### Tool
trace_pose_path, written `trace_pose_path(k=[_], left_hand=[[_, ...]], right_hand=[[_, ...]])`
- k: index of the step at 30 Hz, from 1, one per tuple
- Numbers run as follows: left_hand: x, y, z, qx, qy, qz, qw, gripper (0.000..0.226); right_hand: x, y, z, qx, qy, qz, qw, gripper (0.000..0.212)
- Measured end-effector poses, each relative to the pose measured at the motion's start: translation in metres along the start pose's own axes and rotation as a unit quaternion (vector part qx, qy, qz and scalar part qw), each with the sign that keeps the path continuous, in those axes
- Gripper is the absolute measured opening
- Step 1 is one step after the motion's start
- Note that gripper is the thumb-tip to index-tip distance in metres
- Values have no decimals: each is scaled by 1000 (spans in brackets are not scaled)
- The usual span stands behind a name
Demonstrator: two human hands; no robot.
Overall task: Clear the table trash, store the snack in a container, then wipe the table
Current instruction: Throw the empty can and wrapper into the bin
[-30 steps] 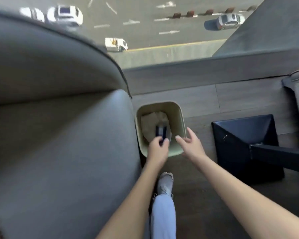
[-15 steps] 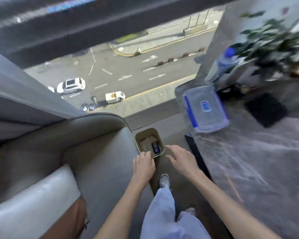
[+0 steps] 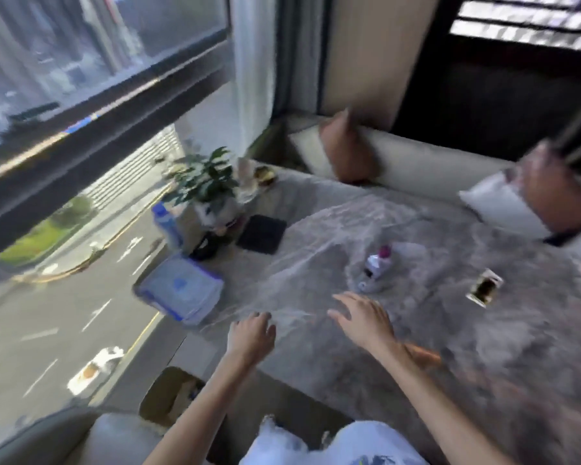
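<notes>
One snack packet (image 3: pixel 484 287) lies flat on the grey marble table (image 3: pixel 483 347) at about 3 o'clock, long axis running 1 to 7 o'clock, gold print too blurred to read; one small white bottle with a pink cap (image 3: pixel 378 266) stands near centre, leaning toward 1 o'clock, label unreadable; one clear container with a blue lid (image 3: pixel 181 290) sits lid-on at the table's 9 o'clock edge, long axis 10 to 4; one beige bin (image 3: pixel 168 394) on the floor at 7 o'clock, partly hidden by the left forearm, contents hard to make out; left hand (image 3: pixel 252 337) and right hand (image 3: pixel 364 318) both empty, fingers spread loosely over the near table edge, whole frame motion-blurred
</notes>
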State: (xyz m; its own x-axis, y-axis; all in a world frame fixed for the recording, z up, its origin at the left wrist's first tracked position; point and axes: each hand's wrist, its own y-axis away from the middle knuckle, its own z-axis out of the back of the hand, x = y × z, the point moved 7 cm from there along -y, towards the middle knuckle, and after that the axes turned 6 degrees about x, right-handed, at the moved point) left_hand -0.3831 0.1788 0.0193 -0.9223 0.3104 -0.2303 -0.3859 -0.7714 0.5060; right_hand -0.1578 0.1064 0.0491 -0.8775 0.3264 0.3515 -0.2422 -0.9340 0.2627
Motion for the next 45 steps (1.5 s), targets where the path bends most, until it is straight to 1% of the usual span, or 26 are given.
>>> trace_pose_path(k=[2,5,8,10,14,17,21,25,27,30,32,35,40,43,45], left_hand=[[-28,-12,7,1,-30,-48,998,38],[-65,-31,12,8,-72,-117,991,39],[-97,-52,17,21,-96,-171,980,39],[-117,-65,22,23,-107,-192,975,39],[-166,-88,38,8,-121,-225,967,37],[-206,-108,54,-10,-143,-242,960,36],[-253,-134,73,-27,-161,-251,954,41],[-294,-164,73,11,-165,-255,952,51],[-310,-176,67,33,-175,-255,950,54],[-322,-189,49,74,-202,-248,945,54],[-325,-197,39,98,-192,-244,946,52],[-323,-203,28,111,-161,-231,953,46],[-315,-207,32,73,-107,-234,964,31],[-299,-213,46,56,-55,-205,976,30],[-276,-214,64,30,-8,-172,985,28]], right_hand=[[-38,18,13,-19,-49,-73,996,47],[-85,45,21,-43,-106,-157,981,46],[-120,64,14,-59,-146,-213,964,45],[-138,71,7,-67,-179,-236,953,44],[-165,61,-5,-74,-252,-250,932,41],[-182,36,-13,-68,-323,-238,914,41],[-200,-7,-26,-58,-407,-211,887,48],[-212,-50,-44,-31,-492,-214,843,63],[-216,-67,-52,-10,-510,-221,831,72],[-215,-89,-60,17,-511,-208,834,80],[-213,-102,-62,14,-518,-187,835,80],[-212,-114,-70,20,-497,-191,846,79],[-210,-128,-68,10,-460,-170,872,66],[-211,-134,-65,16,-447,-165,879,65],[-204,-139,-60,33,-442,-136,886,64]])
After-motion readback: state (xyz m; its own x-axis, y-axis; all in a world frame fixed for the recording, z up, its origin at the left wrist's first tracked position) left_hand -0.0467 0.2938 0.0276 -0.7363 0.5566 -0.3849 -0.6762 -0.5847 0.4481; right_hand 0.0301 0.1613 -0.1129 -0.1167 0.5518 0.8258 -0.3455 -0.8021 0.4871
